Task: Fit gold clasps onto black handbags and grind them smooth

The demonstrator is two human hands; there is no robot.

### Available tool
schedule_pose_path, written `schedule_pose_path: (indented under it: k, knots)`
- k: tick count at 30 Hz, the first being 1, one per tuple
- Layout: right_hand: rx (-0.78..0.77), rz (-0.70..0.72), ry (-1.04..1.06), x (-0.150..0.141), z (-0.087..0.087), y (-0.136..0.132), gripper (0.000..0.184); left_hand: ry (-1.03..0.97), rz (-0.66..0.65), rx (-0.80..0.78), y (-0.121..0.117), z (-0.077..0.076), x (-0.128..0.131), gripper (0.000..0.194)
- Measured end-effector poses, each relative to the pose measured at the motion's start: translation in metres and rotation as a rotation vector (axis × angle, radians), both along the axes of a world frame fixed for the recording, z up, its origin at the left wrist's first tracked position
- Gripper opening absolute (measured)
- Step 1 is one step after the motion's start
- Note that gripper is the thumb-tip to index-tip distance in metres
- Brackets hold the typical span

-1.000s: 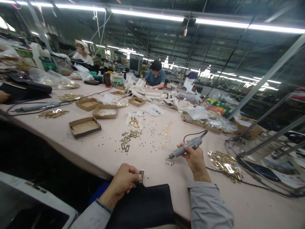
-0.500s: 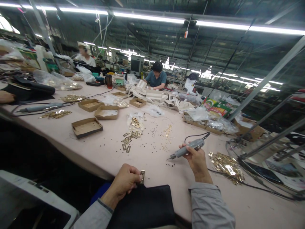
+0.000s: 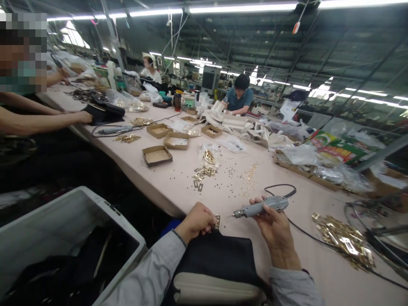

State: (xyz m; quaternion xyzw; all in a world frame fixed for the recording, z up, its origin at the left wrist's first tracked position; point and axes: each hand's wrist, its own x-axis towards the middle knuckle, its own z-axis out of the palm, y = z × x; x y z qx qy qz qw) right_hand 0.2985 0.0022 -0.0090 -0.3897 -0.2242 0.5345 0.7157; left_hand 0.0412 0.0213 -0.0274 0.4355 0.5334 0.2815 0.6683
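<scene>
Well beyond the black piece to the left, a co-worker's forearm is reaching toward a dark item on the bench. Nearer, also left of the black piece, a grey crate is holding dark material. Beyond the black piece to the left, a cardboard tray is sitting open on the bench. At the black piece's far left edge, the left hand is pinching a small metal plate between thumb and curled fingers, the plate standing out at the far edge of the black piece; whether it is fastened there is too small to tell. Beyond the black piece, loose plates are lying in a cluster. Past its far right corner, the right hand is gripping a grey power screwdriver, its fingers wrapping the body and its tip pointing left, close to the metal plate but apart from it. Well to the right of the black piece, a heap of shiny gold-coloured plates is spreading over the bench.
</scene>
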Motion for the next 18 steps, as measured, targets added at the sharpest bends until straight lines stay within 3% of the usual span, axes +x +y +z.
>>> schedule_pose_path:
  k: [7, 18]
  knots:
    - [-0.009, 0.064, -0.003, -0.028, -0.010, -0.010, 0.037, -0.028, -0.008, -0.015, 0.000, -0.001, -0.002, 0.005]
    - [0.010, 0.159, -0.016, -0.033, -0.014, -0.012, 0.044, -0.046, -0.004, -0.036, -0.001, 0.001, -0.003, 0.007]
